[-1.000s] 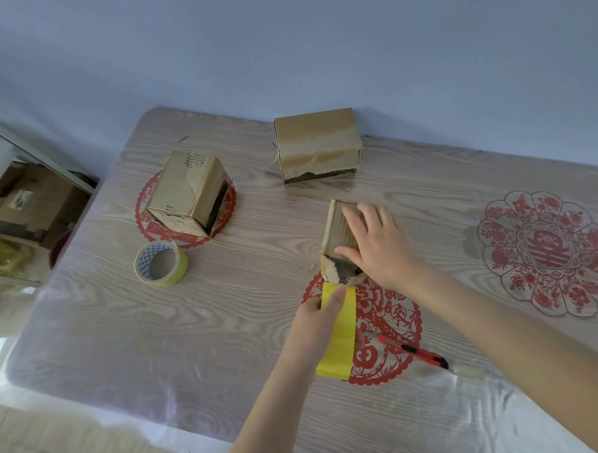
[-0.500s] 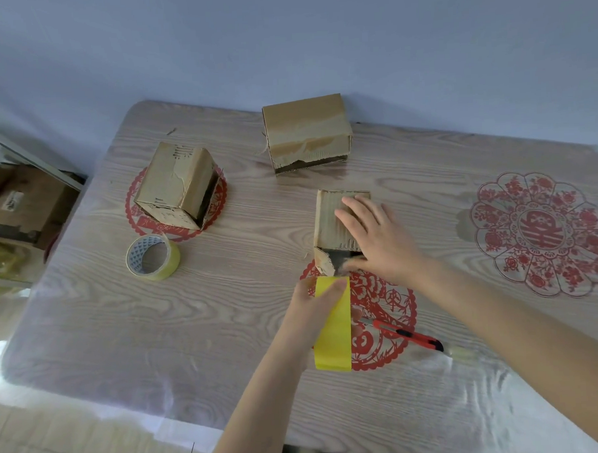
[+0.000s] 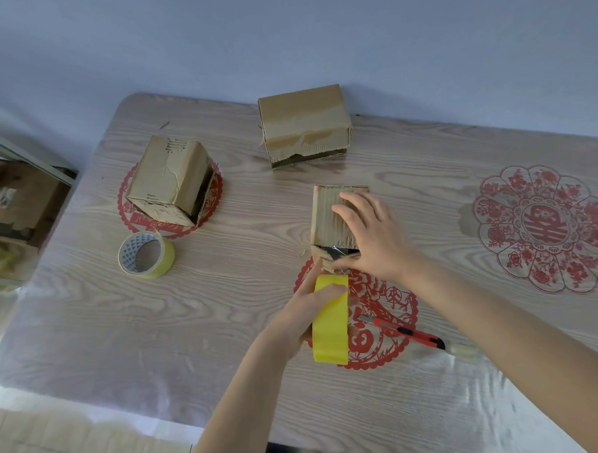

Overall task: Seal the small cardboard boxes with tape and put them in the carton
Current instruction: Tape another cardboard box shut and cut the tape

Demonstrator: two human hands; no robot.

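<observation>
A small corrugated cardboard box point(image 3: 328, 214) lies at the table's middle with its near end gaping open. My right hand point(image 3: 373, 236) lies flat on its top, thumb at the open near end. Just in front of it my left hand point(image 3: 314, 304) grips a yellow tape roll point(image 3: 330, 322) held on edge, its top close to the box's torn flap. Two more small boxes stand farther off: one point(image 3: 170, 180) at the left, tilted with an open side, another point(image 3: 303, 128) at the back with a torn front edge.
A second, paler tape roll point(image 3: 146, 255) lies left of centre. A red utility knife point(image 3: 406, 331) lies on the table by my right forearm. Red paper-cut decals mark the wooden table point(image 3: 225, 298). A brown carton point(image 3: 19, 201) sits on a shelf beyond the left edge.
The small box has tipped from tilted to lying flatter under my right hand. My left hand has brought the yellow roll a little closer to the box's open end.
</observation>
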